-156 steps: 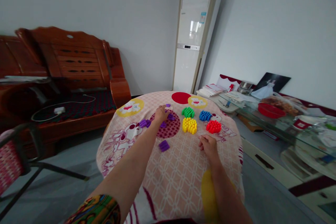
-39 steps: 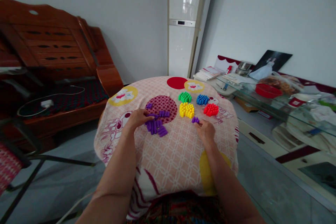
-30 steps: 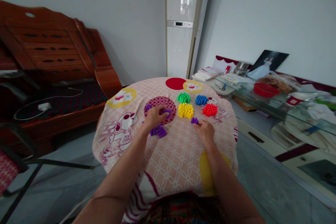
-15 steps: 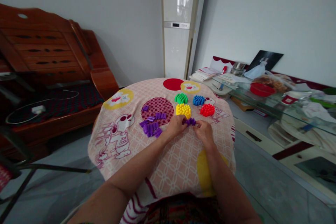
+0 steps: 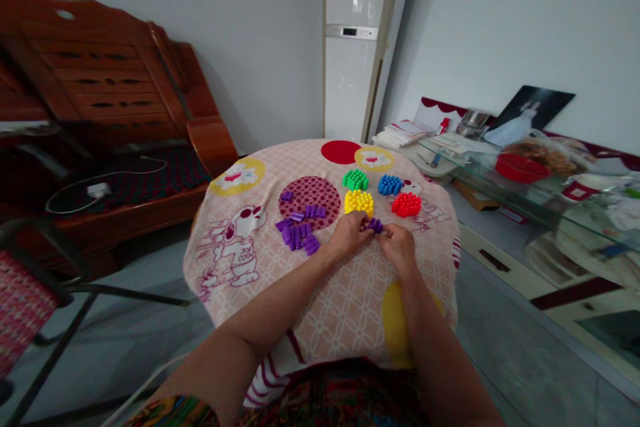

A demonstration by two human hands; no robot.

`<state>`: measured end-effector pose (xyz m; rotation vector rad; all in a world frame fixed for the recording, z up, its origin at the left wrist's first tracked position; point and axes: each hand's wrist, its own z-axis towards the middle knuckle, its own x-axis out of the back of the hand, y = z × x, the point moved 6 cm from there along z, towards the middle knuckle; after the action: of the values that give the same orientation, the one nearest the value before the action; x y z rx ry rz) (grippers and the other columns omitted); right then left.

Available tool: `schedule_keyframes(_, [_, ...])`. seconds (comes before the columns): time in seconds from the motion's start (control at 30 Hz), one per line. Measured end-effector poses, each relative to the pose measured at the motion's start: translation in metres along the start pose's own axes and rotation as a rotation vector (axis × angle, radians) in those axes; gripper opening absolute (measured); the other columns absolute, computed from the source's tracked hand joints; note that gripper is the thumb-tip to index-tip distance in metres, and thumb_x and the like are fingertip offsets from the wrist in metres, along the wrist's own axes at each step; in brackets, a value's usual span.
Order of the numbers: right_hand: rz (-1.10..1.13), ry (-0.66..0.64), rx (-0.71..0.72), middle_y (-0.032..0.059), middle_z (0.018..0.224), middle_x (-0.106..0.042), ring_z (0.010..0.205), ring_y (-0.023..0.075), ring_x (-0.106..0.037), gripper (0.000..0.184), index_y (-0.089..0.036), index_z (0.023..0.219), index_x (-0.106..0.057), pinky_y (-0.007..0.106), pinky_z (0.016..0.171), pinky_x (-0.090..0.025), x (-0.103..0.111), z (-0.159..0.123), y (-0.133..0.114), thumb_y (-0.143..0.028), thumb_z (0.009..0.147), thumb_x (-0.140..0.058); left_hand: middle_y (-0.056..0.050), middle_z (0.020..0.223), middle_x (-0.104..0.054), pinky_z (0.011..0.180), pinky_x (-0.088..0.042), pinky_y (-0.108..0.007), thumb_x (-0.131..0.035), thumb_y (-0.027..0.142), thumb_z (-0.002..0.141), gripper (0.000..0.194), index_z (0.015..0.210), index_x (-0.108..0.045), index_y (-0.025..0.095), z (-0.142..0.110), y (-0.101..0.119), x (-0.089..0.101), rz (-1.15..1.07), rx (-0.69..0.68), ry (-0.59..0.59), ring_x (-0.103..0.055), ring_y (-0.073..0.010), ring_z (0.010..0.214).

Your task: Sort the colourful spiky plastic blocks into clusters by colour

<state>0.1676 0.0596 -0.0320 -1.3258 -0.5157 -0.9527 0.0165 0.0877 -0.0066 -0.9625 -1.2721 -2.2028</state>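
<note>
My left hand [image 5: 351, 232] and my right hand [image 5: 399, 243] meet over the table, fingers closed on a small group of purple plastic pieces [image 5: 375, 225] between them. Fingertips cover part of these pieces. Just beyond stands a block of yellow pieces [image 5: 359, 203], close to my left fingers. Green pieces [image 5: 355, 179], blue pieces [image 5: 390, 185] and red pieces [image 5: 407, 204] stand upright in separate clusters behind and to the right. Loose purple pieces [image 5: 297, 235] lie scattered to the left of my left hand, some on the dark red printed circle.
A patterned cloth [image 5: 330, 320] covers the round table. At the right is a glass shelf [image 5: 480, 170] with papers, a red bowl [image 5: 523, 168] and a cup. A wooden bench [image 5: 120, 93] stands at the left, near a folding chair [image 5: 30, 300]. A tall white cabinet unit [image 5: 350, 80] fills the corner.
The view has shifted, so the table and room appear a little further right. Both hands stay together at the small purple group, which shows slightly closer to the yellow block.
</note>
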Motion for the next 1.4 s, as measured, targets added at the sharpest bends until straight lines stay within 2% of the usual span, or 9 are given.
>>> schedule_keyframes(0.13, [0.019,0.000,-0.017,0.0036,0.071,-0.069,0.064,0.0168,-0.059,0.027,-0.018,0.091,-0.076,0.026,0.059,-0.036,-0.001,0.000,0.002,-0.032,0.075,-0.059,-0.006,0.088,-0.071,0.068,-0.046,-0.024,-0.068,0.029,0.081,0.024,0.100,-0.068,0.013,-0.007,-0.007,0.027,0.031,0.017,-0.024,-0.062,-0.0140,0.072])
schedule_keyframes(0.3, [0.041,0.001,-0.030,0.0022,0.071,-0.069,0.065,0.0176,-0.060,0.023,-0.021,0.087,-0.076,0.026,0.058,-0.036,-0.002,0.001,0.003,-0.034,0.075,-0.061,-0.005,0.085,-0.072,0.068,-0.044,-0.026,-0.068,0.026,0.078,0.016,0.091,-0.069,0.016,-0.029,-0.035,0.076,0.334,0.116,-0.249,-0.064,-0.0181,0.077])
schedule_keyframes(0.4, [0.038,0.007,-0.041,0.0021,0.071,-0.069,0.065,0.0177,-0.060,0.021,-0.021,0.085,-0.076,0.027,0.058,-0.036,-0.002,0.001,0.003,-0.034,0.075,-0.063,-0.006,0.095,-0.072,0.071,-0.045,-0.028,-0.069,0.024,0.074,0.021,0.094,-0.068,0.017,-0.047,-0.050,0.089,0.477,0.135,-0.364,-0.065,-0.0225,0.087])
schedule_keyframes(0.5, [0.043,0.007,-0.036,0.0018,0.070,-0.070,0.064,0.0175,-0.060,0.021,-0.022,0.086,-0.076,0.027,0.058,-0.037,-0.001,0.001,0.002,-0.033,0.075,-0.062,-0.009,0.108,-0.070,0.079,-0.047,-0.030,-0.070,0.019,0.071,0.028,0.099,-0.066,0.017,-0.060,-0.052,0.086,0.503,0.082,-0.403,-0.065,-0.0240,0.098])
schedule_keyframes(0.63, [0.063,0.000,-0.043,0.0018,0.071,-0.071,0.065,0.0175,-0.061,0.021,-0.022,0.087,-0.077,0.026,0.059,-0.037,-0.002,0.000,0.002,-0.032,0.076,-0.062,-0.011,0.112,-0.069,0.086,-0.048,-0.032,-0.060,0.011,0.075,0.024,0.099,-0.065,0.016,-0.065,-0.041,0.077,0.538,0.027,-0.393,-0.064,-0.0247,0.105])
schedule_keyframes(0.87, [0.085,0.009,-0.009,0.0023,0.073,-0.072,0.065,0.0170,-0.061,0.021,-0.021,0.086,-0.076,0.026,0.059,-0.037,-0.002,0.001,0.002,-0.031,0.077,-0.060,-0.010,0.111,-0.071,0.083,-0.049,-0.032,-0.050,0.014,0.089,0.027,0.112,-0.064,0.018,-0.042,-0.039,0.071,0.509,0.099,-0.274,-0.067,-0.0244,0.102])
schedule_keyframes(1.13, [0.075,0.013,-0.008,0.0030,0.074,-0.072,0.068,0.0174,-0.061,0.021,-0.021,0.083,-0.076,0.026,0.061,-0.039,0.001,-0.001,-0.001,-0.031,0.078,-0.058,-0.007,0.098,-0.074,0.080,-0.047,-0.027,-0.060,0.017,0.085,0.013,0.094,-0.070,0.017,-0.030,-0.056,0.075,0.377,0.117,-0.184,-0.067,-0.0201,0.092])
schedule_keyframes(1.27, [0.051,0.019,-0.011,0.0036,0.077,-0.073,0.070,0.0181,-0.062,0.022,-0.021,0.086,-0.077,0.026,0.063,-0.041,-0.001,0.000,0.001,-0.031,0.079,-0.058,-0.004,0.090,-0.075,0.074,-0.047,-0.026,-0.062,0.021,0.083,0.017,0.096,-0.073,0.020,-0.015,-0.035,0.073,0.325,0.121,-0.094,-0.068,-0.0186,0.082])
schedule_keyframes(1.4, [0.058,0.014,-0.020,0.0044,0.079,-0.074,0.070,0.0179,-0.062,0.024,-0.020,0.090,-0.077,0.026,0.062,-0.040,-0.003,0.001,0.003,-0.030,0.079,-0.058,-0.005,0.092,-0.076,0.077,-0.048,-0.025,-0.063,0.021,0.083,0.018,0.097,-0.074,0.019,0.011,-0.012,0.049,0.191,0.051,-0.041,-0.068,-0.0170,0.083])
